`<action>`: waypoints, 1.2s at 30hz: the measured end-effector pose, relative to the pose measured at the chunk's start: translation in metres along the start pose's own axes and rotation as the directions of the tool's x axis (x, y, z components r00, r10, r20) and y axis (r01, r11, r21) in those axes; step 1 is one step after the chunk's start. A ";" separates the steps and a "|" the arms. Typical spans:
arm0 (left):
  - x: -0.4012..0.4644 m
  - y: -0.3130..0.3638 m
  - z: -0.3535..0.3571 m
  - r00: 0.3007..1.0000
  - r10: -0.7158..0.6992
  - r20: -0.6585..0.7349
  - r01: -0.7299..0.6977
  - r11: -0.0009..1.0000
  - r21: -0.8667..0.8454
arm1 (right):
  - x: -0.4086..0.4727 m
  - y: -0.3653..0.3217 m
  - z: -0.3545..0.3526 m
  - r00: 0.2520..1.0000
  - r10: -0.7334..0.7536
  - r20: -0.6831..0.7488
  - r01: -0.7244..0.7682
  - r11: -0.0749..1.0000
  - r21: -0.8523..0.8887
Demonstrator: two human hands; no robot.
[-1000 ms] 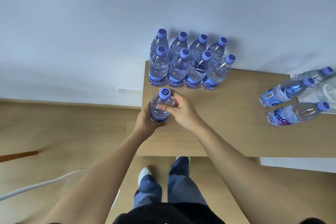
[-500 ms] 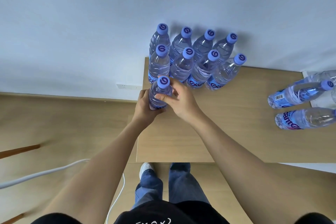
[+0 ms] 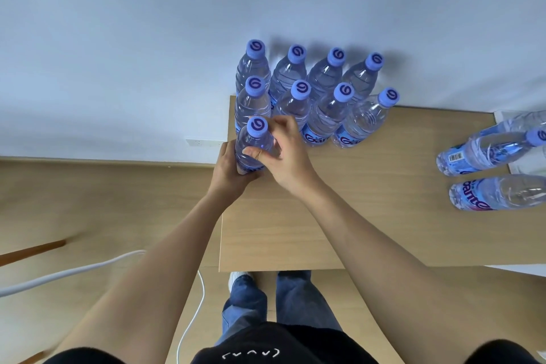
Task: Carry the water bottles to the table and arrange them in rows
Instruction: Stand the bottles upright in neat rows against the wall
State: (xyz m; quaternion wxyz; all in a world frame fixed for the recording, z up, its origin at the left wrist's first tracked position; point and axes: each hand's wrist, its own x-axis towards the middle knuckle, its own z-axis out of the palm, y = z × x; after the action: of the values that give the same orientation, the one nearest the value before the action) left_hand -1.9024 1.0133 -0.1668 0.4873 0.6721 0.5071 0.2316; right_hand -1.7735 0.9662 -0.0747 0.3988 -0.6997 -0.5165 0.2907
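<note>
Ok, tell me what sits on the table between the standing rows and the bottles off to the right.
Nothing: head view shows bare table between rows and right-side bottles.

Bright, even daylight; soft shadows fall on the wall (image 3: 325,9) toward 1 o'clock behind the bottles (image 3: 313,89). Wide-angle bending at edges; motion blur at 8 o'clock.

Blue labels on two upright water bottles (image 3: 322,124) show partial white lettering, "Ga". A bottle lying on its side (image 3: 499,193) reads "ame", seen upside down. Another lying bottle (image 3: 484,154) carries a barcode, digits unreadable. Purple caps (image 3: 256,47) bear a swirl logo.
</note>
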 end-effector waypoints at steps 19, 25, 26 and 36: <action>-0.106 0.022 -0.005 0.986 -0.150 -0.077 0.140 0.982 -0.131 | -0.076 0.017 -0.016 0.970 0.183 -0.159 -0.163 0.978 0.129; -0.122 0.058 0.030 0.989 -0.061 0.136 0.077 0.991 -0.109 | -0.122 0.030 -0.073 0.912 0.249 -0.327 -0.203 0.965 0.167; -0.124 0.065 0.039 0.984 -0.041 0.174 0.058 0.994 -0.095 | -0.130 0.033 -0.086 0.895 0.263 -0.359 -0.212 0.961 0.176; -0.127 0.147 0.148 0.911 0.087 0.403 -0.109 0.994 0.032 | -0.180 0.076 -0.223 0.674 0.375 -0.636 -0.246 0.926 0.286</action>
State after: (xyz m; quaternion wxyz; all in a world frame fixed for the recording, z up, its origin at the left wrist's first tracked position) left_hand -1.7644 0.8348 -0.0745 0.5505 0.7426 0.3683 0.0994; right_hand -1.6072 0.7260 -0.0264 0.5646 -0.7963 -0.1793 0.1223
